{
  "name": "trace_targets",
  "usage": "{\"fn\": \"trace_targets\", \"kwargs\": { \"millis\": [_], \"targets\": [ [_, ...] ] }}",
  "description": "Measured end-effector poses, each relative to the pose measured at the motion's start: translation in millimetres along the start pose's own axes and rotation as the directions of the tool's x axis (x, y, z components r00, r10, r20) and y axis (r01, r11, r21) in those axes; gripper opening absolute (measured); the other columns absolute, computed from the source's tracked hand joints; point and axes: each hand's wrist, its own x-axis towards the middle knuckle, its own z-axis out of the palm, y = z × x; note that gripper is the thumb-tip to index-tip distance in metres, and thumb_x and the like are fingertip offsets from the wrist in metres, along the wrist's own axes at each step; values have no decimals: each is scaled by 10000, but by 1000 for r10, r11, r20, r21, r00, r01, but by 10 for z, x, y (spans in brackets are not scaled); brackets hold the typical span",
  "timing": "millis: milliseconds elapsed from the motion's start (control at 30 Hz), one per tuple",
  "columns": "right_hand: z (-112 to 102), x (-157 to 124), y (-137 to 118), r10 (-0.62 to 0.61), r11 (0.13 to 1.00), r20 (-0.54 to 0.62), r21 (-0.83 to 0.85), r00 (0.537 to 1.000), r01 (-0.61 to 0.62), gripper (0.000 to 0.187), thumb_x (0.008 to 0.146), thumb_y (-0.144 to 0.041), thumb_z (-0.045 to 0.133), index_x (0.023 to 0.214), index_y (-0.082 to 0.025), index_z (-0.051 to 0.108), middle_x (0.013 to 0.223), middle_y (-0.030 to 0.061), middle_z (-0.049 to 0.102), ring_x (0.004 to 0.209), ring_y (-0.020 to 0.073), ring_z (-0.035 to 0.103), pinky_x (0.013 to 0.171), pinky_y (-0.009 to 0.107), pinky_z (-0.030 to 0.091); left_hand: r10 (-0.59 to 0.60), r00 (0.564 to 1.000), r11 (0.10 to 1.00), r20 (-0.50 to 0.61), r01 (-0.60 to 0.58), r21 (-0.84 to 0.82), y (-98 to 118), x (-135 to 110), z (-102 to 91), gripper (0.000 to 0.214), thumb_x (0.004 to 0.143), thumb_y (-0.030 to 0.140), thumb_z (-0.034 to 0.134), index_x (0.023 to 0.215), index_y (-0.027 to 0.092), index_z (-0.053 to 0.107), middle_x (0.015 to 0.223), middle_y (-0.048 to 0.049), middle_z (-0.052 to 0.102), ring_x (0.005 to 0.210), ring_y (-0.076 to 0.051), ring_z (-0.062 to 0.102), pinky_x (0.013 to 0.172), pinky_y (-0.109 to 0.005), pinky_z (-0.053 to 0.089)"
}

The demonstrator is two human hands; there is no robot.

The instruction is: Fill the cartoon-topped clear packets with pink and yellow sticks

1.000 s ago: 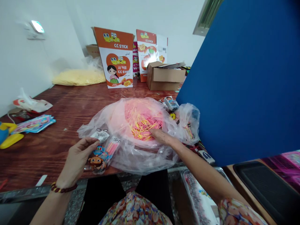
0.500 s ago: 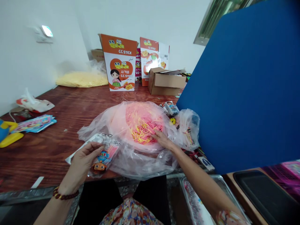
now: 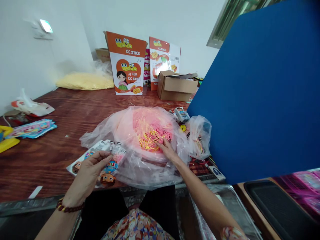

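Observation:
My left hand (image 3: 91, 170) is closed, thumb and fingers pinching the top of a clear printed pouch (image 3: 108, 176) with a cartoon face and pink sticks showing inside. Beneath and beside it, more flat printed pouches (image 3: 75, 166) lie on the table. A large clear plastic bag (image 3: 147, 175) spreads open in front of me, full of thin pink and yellow sticks (image 3: 150, 138). My right hand (image 3: 168, 149) reaches into the bag's near right side, fingertips closed among the pink sticks; how many they grip is hidden.
A knotted clear bag of sticks (image 3: 200, 141) and small packs (image 3: 182, 115) lie at right, beside a tall blue panel (image 3: 262, 93). Behind stand an orange-and-white carton (image 3: 128, 66) and a brown box (image 3: 178, 88). Tissues (image 3: 32, 107) and printed packets (image 3: 37, 128) lie at left.
My right fingers have shifted slightly left among the sticks. My left hand keeps hold of the pouch, which has tilted a little. The whole view has shifted slightly.

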Motion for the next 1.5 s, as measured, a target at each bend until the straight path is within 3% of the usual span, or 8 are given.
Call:
{"fn": "trace_targets", "kwargs": {
  "millis": [133, 367, 633, 767, 900, 1133, 1333, 1500],
  "targets": [
    [-11, -4, 3, -3, 1000, 3, 20, 1000, 3, 176, 826, -419, 532, 802, -250, 488, 770, 9, 625, 781, 205, 572, 815, 370, 450, -18, 1000, 1000, 15, 18, -19, -45, -21, 64, 343, 562, 303, 899, 783, 172, 672, 756, 18, 702, 635, -102, 650, 574, -163, 548],
    [-35, -20, -62, -36, 952, 48, 305, 998, 20, 219, 811, -429, 563, 899, -228, 567, 841, 21, 695, 877, 195, 635, 933, 354, 436, -55, 997, 999, 56, 54, 7, -66, -30, 149, 305, 616, 300, 873, 805, 167, 674, 782, -6, 725, 645, -112, 659, 558, -161, 524],
    [20, 45, 41, 34, 958, 40, 282, 999, -44, 307, 754, -496, 598, 839, -201, 612, 729, 20, 675, 839, 212, 644, 902, 384, 452, -70, 997, 998, 42, 70, 2, -47, -27, 194, 398, 571, 283, 887, 916, 182, 715, 825, -8, 745, 704, -131, 678, 638, -195, 534],
    [-34, 60, -69, 20, 934, -5, 356, 1000, -17, 346, 757, -534, 595, 873, -209, 609, 756, 39, 687, 803, 217, 643, 848, 374, 481, -63, 991, 997, 118, 59, 42, -40, -43, 208, 280, 644, 352, 843, 792, 163, 697, 745, 6, 707, 628, -110, 636, 569, -184, 495],
    [-41, 20, -130, -3, 945, 18, 328, 1000, -4, 319, 749, -484, 627, 912, -211, 605, 767, 25, 693, 806, 203, 635, 828, 348, 475, -82, 992, 995, 94, 77, 59, -29, -63, 317, 350, 580, 364, 871, 793, 161, 682, 686, 13, 681, 574, -113, 607, 544, -204, 482],
    [13, 17, -119, 47, 957, 45, 286, 998, -58, 333, 716, -525, 650, 775, -198, 614, 698, 18, 685, 808, 208, 641, 810, 348, 476, -51, 992, 993, 118, 38, 112, -48, -51, 477, 361, 564, 399, 860, 743, 156, 662, 619, 25, 637, 534, -107, 564, 509, -200, 441],
    [-15, 76, -399, 112, 842, 40, 527, 993, -116, 400, 659, -553, 702, 853, -216, 605, 705, 28, 679, 753, 242, 667, 666, 360, 525, -15, 980, 971, 197, -33, 239, -131, 94, 589, 287, 621, 381, 822, 707, 156, 666, 603, 20, 617, 532, -103, 538, 519, -206, 414],
    [47, -89, -845, -98, 936, 153, 350, 983, 39, 276, 801, -488, 634, 827, -216, 591, 767, 27, 678, 789, 207, 646, 705, 324, 499, -22, 969, 955, 245, -52, 293, -139, 150, 692, 258, 636, 379, 791, 658, 156, 664, 586, 27, 593, 511, -98, 504, 503, -215, 383]
  ]
}}
